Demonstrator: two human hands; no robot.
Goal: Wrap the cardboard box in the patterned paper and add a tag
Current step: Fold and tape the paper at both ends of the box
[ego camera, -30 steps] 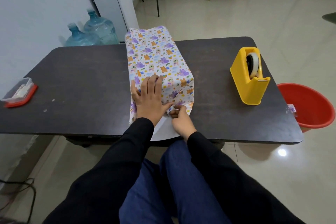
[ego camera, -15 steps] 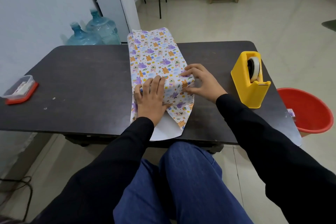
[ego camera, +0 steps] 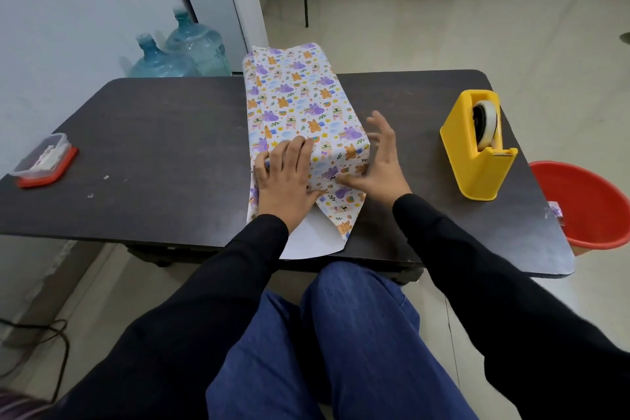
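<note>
A: Fingers first. Left hand (ego camera: 286,181)?
B: Flat. Fingers (ego camera: 296,150) are straight and close together, pressing on the near top edge of the wrapped box and gripping nothing. My guess is it pins the wrap so the end fold can't spring up.
A: Right hand (ego camera: 378,167)?
B: Fingers (ego camera: 383,123) are spread wide and straight, holding nothing. The thumb side touches the paper at the box's near right corner, 3 o'clock of the left hand. It's blurred, so the exact contact is unclear. Probably tucking the side flap inward.
A: Task thing?
B: White patterned wrapping paper with purple and orange animals (ego camera: 300,102), wrapped around the long cardboard box. It sits mid dark brown desk (ego camera: 153,147), running 6 to 12 o'clock. The cardboard itself is fully covered, none showing.
A: Ends?
B: The near flap (ego camera: 341,215) lies on the desk at 6 o'clock, white underside up, hanging over the edge and not yet folded. The far end at 12 is a loose paper tube, and I can't tell how the box sits inside it.
A: Around it?
B: Yellow plastic tape dispenser (ego camera: 477,160) at 3 o'clock, well apart, likely parked on the right hand's side for sealing. Clear plastic container with red lid (ego camera: 44,160) at 9 o'clock, contents too small to read. Red plastic bucket (ego camera: 586,201) on the floor at 4 o'clock, cut off by the frame.
A: Tag?
B: None visible. It could be in the container, can't tell.
</note>
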